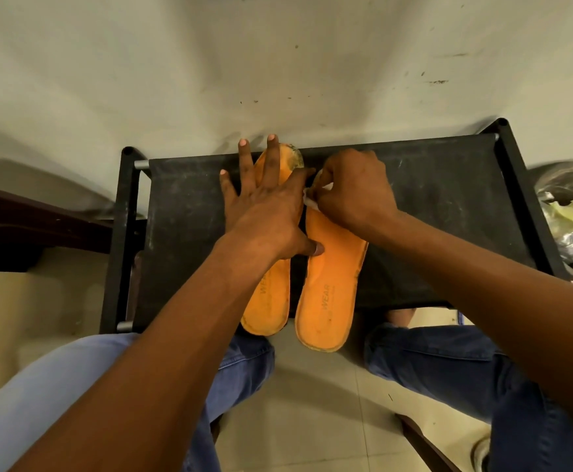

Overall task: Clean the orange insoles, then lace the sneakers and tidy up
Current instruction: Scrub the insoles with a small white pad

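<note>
Two orange insoles lie side by side on a black fabric rack (189, 216), heels overhanging its near edge. The left hand (264, 206) lies flat with fingers spread, pressing down the left insole (268, 301), its thumb touching the right insole (332, 287). Just beside it, the right hand (353, 192) curls around something small and white (312, 199), possibly a wipe, at the right insole's toe end. This looks like the cleaning step; next, the grimy toe beyond the left fingertips probably needs scrubbing.

Dim warm light, blurred warped edges
</note>
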